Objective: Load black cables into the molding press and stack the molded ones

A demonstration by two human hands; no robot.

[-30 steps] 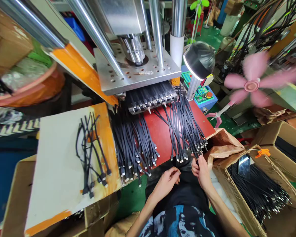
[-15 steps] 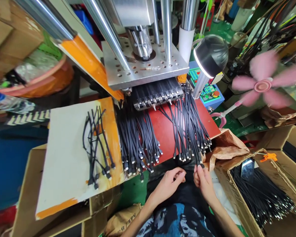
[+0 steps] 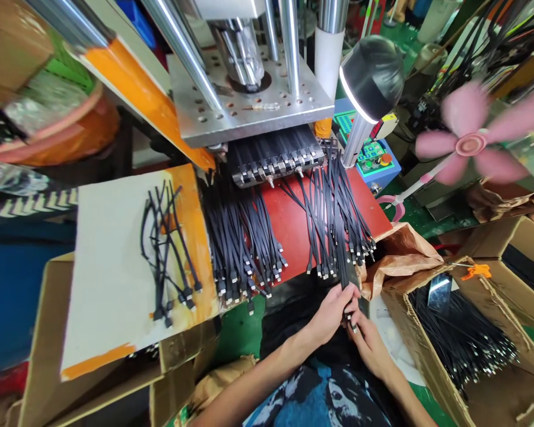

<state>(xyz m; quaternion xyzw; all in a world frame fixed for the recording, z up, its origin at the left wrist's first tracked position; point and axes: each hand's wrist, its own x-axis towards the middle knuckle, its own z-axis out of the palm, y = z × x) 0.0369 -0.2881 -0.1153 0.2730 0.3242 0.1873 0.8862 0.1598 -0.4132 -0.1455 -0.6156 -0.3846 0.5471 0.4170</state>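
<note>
In front of my lap, my left hand [image 3: 333, 311] is closed round several black USB cables [image 3: 343, 255], which run down from the right-hand bunch on the red table. My right hand [image 3: 370, 341] is just below it, its fingers pinched at the cables' metal-tipped plug ends. The rest of the right bunch [image 3: 318, 219] fans toward me, plugs at the near edge. A second bunch of black cables [image 3: 244, 243] lies to the left. Behind them, a black mould block [image 3: 276, 157] with a row of metal fittings sits beneath the press plate.
A white board [image 3: 107, 267] with a few cables lies left. At right stand a cardboard box [image 3: 493, 296] of cables with a phone on top, a pink fan [image 3: 469, 144] that is spinning, a black lamp [image 3: 374, 77] and a control panel [image 3: 374, 157]. The press plate [image 3: 258, 118] hangs above.
My left hand has moved right and up and closed round the cables, where before it was apart from them. My right hand has shifted slightly down. The camera view has tilted a little.
</note>
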